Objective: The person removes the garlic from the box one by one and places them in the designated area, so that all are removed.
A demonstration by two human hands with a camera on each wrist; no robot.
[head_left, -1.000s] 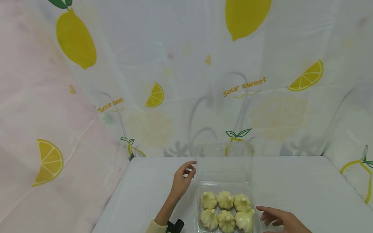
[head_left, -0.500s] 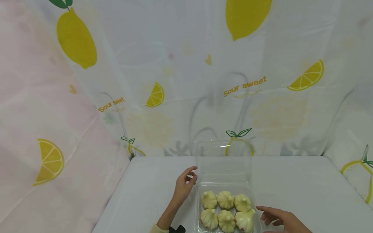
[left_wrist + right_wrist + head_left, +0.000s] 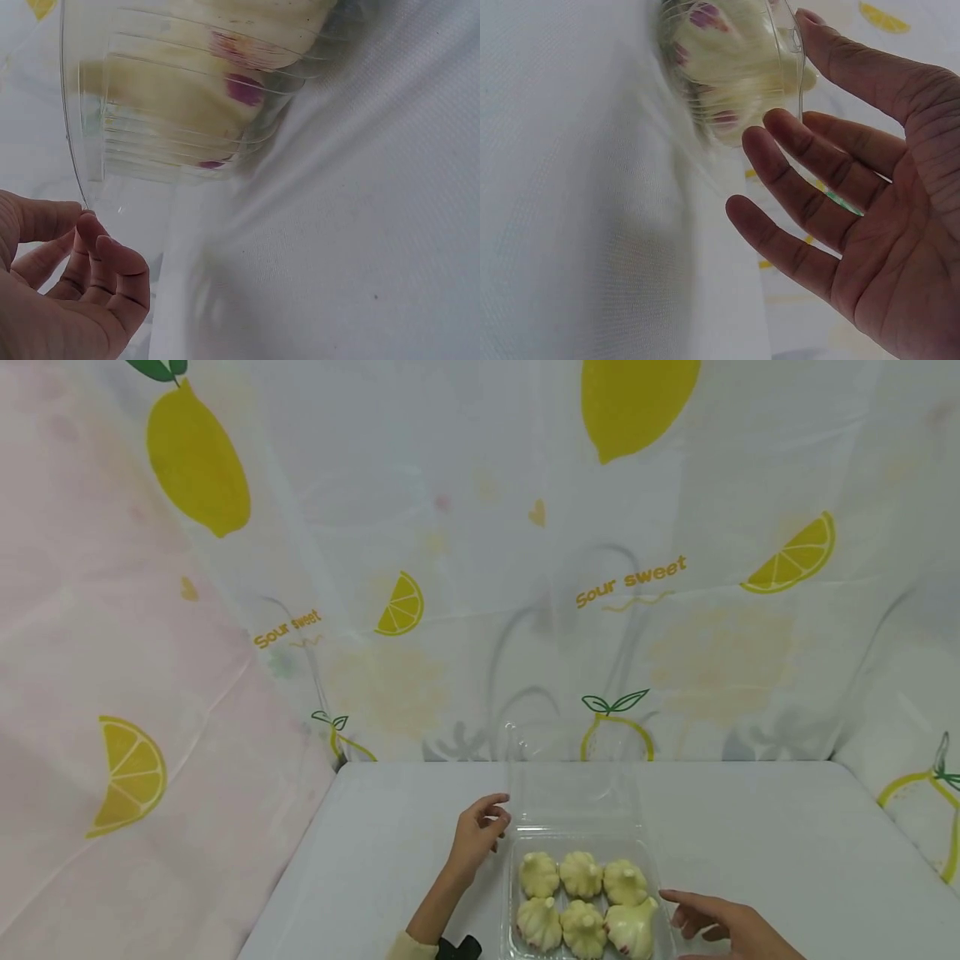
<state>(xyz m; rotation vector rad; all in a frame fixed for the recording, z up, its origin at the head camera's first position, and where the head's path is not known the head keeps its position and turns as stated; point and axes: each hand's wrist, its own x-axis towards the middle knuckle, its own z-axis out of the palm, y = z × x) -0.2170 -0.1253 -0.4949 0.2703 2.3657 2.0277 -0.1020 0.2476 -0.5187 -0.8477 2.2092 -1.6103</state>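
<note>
A clear plastic clamshell box (image 3: 510, 902) holds several pale garlic bulbs (image 3: 582, 874) in two rows, its lid (image 3: 573, 789) standing up at the back. My left hand (image 3: 477, 831) is at the left side of the lid, near the hinge. In the left wrist view, thumb and forefinger pinch the thin clear edge, and the other fingers curl beneath. My right hand (image 3: 727, 922) is beside the box's right wall. Seen from the right wrist, its thumb is at the rim and its loosely extended fingers reach toward the box wall. Purple patches mark the garlic's undersides (image 3: 724, 45).
The box stands on a white cloth-covered table (image 3: 765, 827). Behind it hangs a lemon-print curtain (image 3: 480, 527), with another panel along the left. A black wrist-worn device (image 3: 459, 948) shows by the left sleeve (image 3: 411, 947).
My left hand has shifted slightly nearer and to the right along the lid's edge. The upright lid has tilted a little. My right hand and the garlic bulbs stay put.
</note>
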